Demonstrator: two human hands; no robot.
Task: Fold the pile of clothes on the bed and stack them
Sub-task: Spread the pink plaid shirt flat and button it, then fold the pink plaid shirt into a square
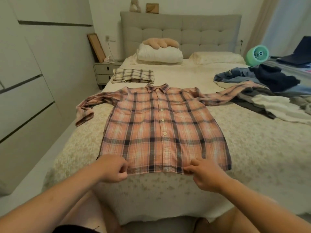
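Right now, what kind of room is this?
Almost certainly a home bedroom: a bed with a padded headboard, pillows, and a nightstand beside it. A plaid shirt lies spread out on the bed.

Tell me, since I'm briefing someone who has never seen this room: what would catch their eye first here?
First, the pink plaid shirt spread flat, front up, mid-bed, sleeves out to both sides. The left hand and right hand pinch its bottom hem at the near edge. Next, the unfolded pile of clothes on the bed's right side, and one folded plaid garment beyond the collar.
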